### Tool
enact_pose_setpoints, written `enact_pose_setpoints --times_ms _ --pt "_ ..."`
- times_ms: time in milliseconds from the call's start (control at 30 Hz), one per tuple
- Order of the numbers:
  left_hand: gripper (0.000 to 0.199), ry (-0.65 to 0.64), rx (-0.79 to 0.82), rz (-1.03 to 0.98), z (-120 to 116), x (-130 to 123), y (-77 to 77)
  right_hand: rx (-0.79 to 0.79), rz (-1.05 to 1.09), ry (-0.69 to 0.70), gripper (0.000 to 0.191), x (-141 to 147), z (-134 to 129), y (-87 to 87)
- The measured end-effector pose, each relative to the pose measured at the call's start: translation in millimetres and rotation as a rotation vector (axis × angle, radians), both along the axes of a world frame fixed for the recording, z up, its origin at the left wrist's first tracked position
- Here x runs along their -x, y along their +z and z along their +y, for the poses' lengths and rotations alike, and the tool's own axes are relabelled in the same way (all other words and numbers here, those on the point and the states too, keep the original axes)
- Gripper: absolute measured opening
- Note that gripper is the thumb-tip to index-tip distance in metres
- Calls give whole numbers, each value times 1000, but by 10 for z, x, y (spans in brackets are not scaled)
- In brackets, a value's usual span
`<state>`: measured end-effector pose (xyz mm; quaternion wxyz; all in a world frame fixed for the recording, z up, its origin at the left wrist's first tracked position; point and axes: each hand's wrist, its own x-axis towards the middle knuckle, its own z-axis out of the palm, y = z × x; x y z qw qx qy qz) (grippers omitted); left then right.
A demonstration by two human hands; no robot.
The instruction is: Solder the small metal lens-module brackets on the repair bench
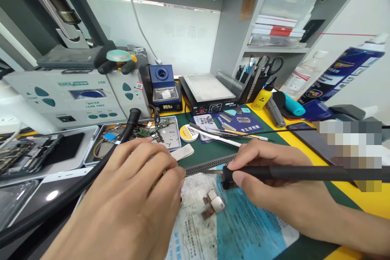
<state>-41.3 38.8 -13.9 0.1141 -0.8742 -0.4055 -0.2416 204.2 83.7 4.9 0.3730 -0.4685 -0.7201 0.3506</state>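
Note:
My right hand (258, 166) grips a soldering iron (262, 173) by its black handle, with thumb and fingers pinched near the front collar. The thin metal tip points left, toward my left hand (143, 195). That hand is closed with its back to me. Its fingers curl down over the work area and hide what they hold; a sliver of green shows beneath them. Between the hands, a small camera module (217, 203) with brown flex connectors lies on a stained blue-and-white printed sheet (243, 219). Behind the tip runs a grey perforated strip (210, 164).
A black hose (100, 162) crosses on the left over a tray of circuit boards (173, 132). Behind stand a rework station (88, 97), a blue soldering station (164, 85) and a hot plate (210, 89). A yellow bottle (262, 97) and spray can (341, 69) stand right.

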Motion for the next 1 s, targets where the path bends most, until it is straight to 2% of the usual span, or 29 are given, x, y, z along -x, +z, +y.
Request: enact_pose_setpoints --times_ms 167,333,700,767,1000 --pt "17 11 17 -1 2 3 -3 -14 -30 14 7 -23 -14 14" --pt "24 14 0 -24 -11 14 -21 -19 -47 17 7 -33 -10 17" --pt "20 17 -16 -39 4 3 -11 -28 -21 24 9 -49 -20 19" --pt "20 17 -24 -44 2 1 -8 40 41 39 9 -48 -11 6" --pt "18 20 -53 -57 42 -26 15 506 337 67 15 -80 119 -5"
